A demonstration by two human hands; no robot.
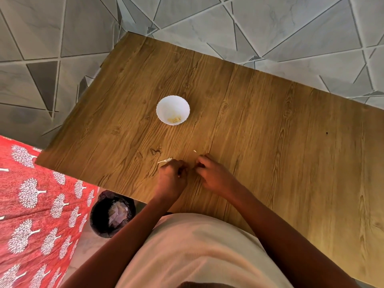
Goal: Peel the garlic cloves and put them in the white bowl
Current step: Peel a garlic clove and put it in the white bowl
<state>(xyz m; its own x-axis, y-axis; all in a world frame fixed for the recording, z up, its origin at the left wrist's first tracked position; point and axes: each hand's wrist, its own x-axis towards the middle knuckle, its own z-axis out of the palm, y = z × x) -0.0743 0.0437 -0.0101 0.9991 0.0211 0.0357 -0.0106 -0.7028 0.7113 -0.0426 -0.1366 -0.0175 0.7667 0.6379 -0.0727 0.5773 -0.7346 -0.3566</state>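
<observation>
A white scalloped bowl [172,104] stands in the middle of the wooden table [270,125] with a few peeled garlic cloves [174,120] at its bottom. Nearer to me, my left hand [171,175] and my right hand [209,173] rest close together on the table, fingers curled inward. What they pinch is hidden by the fingers. A strip of white garlic skin [165,161] sticks out beside my left hand. A tiny skin flake [195,151] lies just beyond my right hand.
A dark bin lined with a black bag [112,213] stands on the floor below the table's near left edge. Red cloth with a white tree print [37,204] covers the left. A grey tiled floor surrounds the table.
</observation>
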